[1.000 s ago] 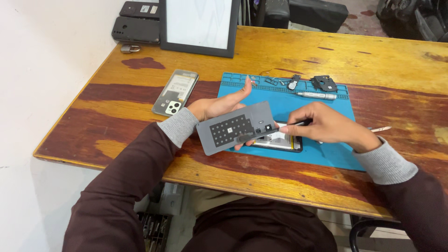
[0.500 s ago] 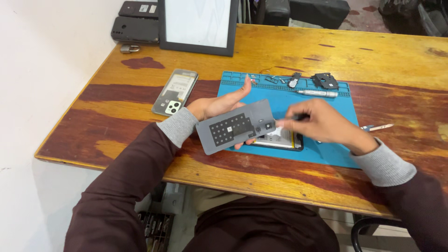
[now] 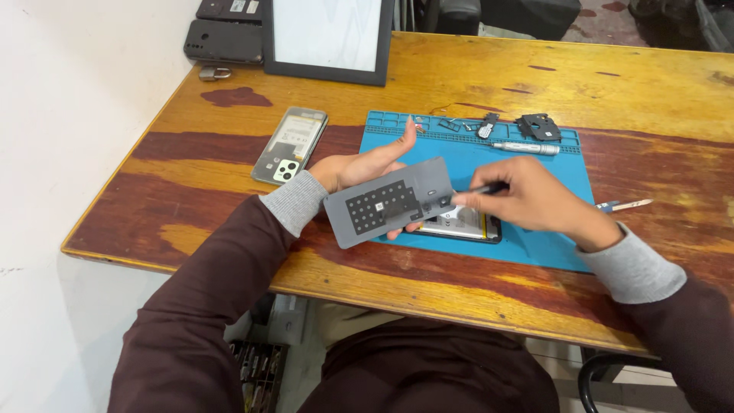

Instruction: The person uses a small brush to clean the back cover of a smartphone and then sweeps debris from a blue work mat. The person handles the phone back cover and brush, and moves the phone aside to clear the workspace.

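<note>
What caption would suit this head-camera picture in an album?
Left hand holds a grey rectangular plate; right hand touches a thin dark tool to it, above a blue mat.

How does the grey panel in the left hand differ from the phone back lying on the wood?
The grey panel is held tilted in the left hand; the phone back lies flat on the table. The panel is opaque with black squares; the back looks clear-edged with camera holes. Both are flat rectangles.

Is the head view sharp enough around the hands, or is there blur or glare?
Head view: even, soft light; the flat grey panel in the left hand is sharp; slight blur on the thin dark tool in the right hand; mild sheen on the glossy wooden table, faint shadows.
</note>
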